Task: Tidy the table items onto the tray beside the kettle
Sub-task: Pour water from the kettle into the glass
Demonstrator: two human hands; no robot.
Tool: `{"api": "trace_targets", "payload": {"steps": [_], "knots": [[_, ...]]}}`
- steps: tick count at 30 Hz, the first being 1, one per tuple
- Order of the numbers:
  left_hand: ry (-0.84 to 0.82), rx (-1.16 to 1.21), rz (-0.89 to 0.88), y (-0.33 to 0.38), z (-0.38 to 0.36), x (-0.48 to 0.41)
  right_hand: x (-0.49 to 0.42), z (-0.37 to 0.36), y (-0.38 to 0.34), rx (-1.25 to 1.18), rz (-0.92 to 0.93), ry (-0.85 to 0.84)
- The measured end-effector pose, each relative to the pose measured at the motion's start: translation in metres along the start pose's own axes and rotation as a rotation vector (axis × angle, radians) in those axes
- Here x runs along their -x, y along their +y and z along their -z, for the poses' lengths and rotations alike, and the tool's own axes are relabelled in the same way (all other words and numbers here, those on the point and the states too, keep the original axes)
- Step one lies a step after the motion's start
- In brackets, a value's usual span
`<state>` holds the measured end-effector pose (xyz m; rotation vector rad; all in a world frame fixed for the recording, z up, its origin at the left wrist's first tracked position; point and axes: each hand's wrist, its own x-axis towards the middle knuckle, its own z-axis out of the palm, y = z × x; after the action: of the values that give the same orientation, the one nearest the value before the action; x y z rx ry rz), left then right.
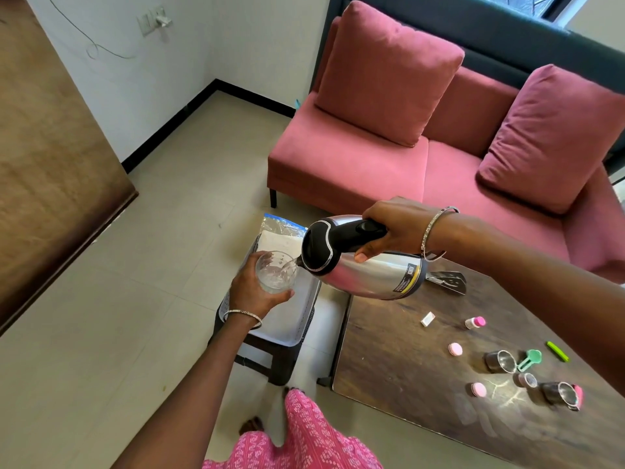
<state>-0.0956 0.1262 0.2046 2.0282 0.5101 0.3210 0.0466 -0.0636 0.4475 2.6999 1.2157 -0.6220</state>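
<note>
My right hand [394,230] grips the black handle of a steel kettle [372,272], tilted with its spout at the rim of a clear glass [275,270]. My left hand [255,291] holds that glass above a white tray [294,319] that rests on a dark stool. On the dark wooden table [406,367] lie a small white box [427,319], a small bottle with a pink cap [475,322], two pink caps [455,349], two steel cups [500,361], a green scoop [530,358] and a green marker [557,351].
A pink sofa [355,164] with two cushions stands behind the table. The kettle's base [448,281] sits at the table's far edge. A plastic bag with white cloth [280,236] lies at the tray's far end. The floor at the left is tiled.
</note>
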Motion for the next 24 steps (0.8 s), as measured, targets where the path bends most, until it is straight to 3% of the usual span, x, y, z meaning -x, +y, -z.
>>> {"api": "trace_targets", "payload": {"steps": [24], "knots": [[0.012,0.047,0.034,0.004,-0.005,-0.009,-0.003,0.012,-0.008,0.044,0.009,-0.024]]}}
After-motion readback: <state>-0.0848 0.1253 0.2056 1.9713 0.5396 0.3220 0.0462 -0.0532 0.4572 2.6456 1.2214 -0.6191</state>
